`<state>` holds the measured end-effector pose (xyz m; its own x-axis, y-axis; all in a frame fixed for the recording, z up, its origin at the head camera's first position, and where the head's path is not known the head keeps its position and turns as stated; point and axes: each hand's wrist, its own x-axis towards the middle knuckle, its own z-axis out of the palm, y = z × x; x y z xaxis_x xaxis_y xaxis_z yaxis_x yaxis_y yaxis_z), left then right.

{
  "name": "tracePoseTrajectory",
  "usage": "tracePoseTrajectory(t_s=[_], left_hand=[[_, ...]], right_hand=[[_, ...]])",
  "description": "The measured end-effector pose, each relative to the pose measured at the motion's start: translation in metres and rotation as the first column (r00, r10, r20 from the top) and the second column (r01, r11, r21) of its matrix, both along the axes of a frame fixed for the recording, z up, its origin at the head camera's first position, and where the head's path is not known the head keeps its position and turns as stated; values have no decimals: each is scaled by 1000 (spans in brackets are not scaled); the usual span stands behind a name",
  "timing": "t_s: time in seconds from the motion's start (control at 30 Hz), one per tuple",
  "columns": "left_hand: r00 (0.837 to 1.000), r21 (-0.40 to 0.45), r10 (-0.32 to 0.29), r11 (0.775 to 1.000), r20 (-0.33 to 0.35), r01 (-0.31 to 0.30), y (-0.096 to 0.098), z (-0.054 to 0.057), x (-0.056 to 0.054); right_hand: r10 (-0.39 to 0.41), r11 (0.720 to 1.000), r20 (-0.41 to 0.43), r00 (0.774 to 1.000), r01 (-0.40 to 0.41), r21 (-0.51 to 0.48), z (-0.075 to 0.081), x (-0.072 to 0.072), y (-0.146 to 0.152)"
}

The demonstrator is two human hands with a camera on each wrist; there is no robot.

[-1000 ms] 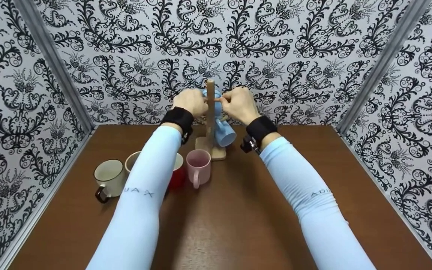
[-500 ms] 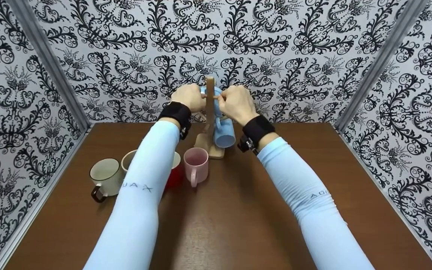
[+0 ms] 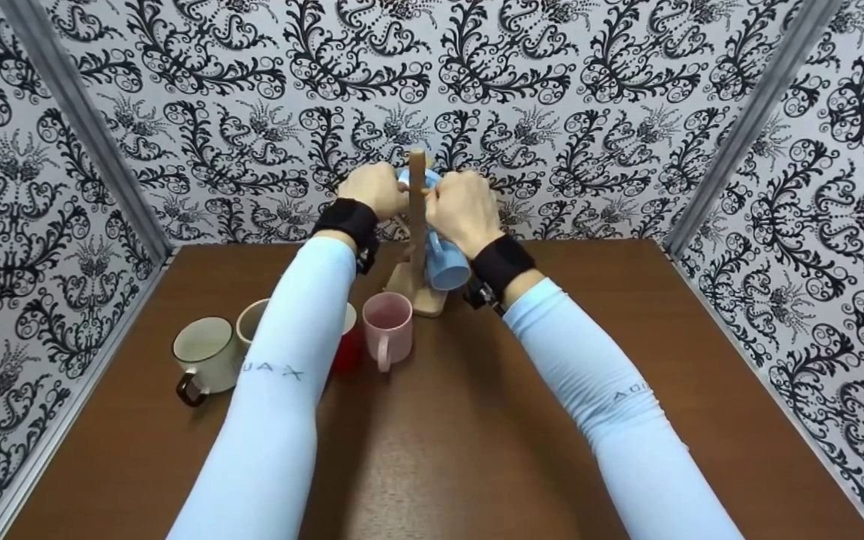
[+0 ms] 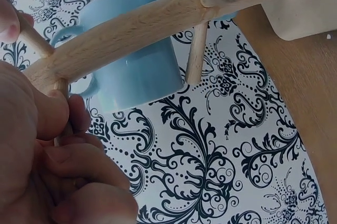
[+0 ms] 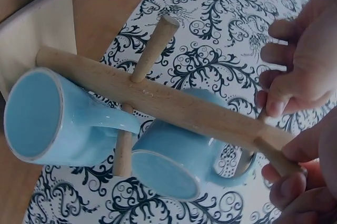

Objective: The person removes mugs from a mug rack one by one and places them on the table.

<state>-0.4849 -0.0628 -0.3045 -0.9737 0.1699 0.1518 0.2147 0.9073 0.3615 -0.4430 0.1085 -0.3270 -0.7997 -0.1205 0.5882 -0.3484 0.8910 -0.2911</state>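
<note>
A wooden mug tree [image 3: 417, 225] stands upright near the back of the table. At its top, my left hand [image 3: 372, 189] pinches one side peg [image 4: 62, 87] between thumb and fingers. On the other side of the post, my right hand [image 3: 466, 211] pinches the opposite peg [image 5: 276, 156]. One light blue mug [image 4: 139, 77] hangs by its handle behind the post, high up and partly hidden in the head view. A second blue mug [image 3: 447, 268] hangs from a lower peg, its mouth tilted down toward the right. Another lower peg [image 5: 154, 48] carries no mug.
Left of the tree's base, a pink mug [image 3: 388, 330] stands on the table [image 3: 432, 450]. Beyond it are a red mug [image 3: 347, 349], partly behind my left sleeve, a cream mug [image 3: 250, 321] and a pale mug with a brown handle [image 3: 205, 349]. Patterned walls [image 3: 537, 142] enclose the table.
The mug tree has turned slightly, with its base and lower blue mug shifting angle. My right hand has come closer to the post. Both hands keep their hold on the pegs.
</note>
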Motion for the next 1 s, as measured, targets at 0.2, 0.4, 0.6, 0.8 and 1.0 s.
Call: tracePoseTrajectory(t_s=[0.2, 0.4, 0.6, 0.8, 1.0], left_hand=[[999, 14, -21, 1000, 27, 21, 1, 0, -6], [998, 22, -34, 999, 56, 33, -1, 0, -9], [997, 24, -42, 999, 63, 40, -2, 4, -2], [1000, -56, -27, 998, 7, 27, 1, 6, 3], [988, -331, 8, 942, -152, -58, 16, 14, 11]], right_hand=[[-48, 999, 25, 999, 48, 0, 0, 6, -5], [-56, 998, 68, 996, 56, -6, 1, 12, -12], [-46, 999, 110, 993, 48, -23, 3, 16, -14], [-6, 998, 163, 987, -4, 58, 14, 14, -2], [28, 996, 145, 989, -40, 84, 24, -5, 30]])
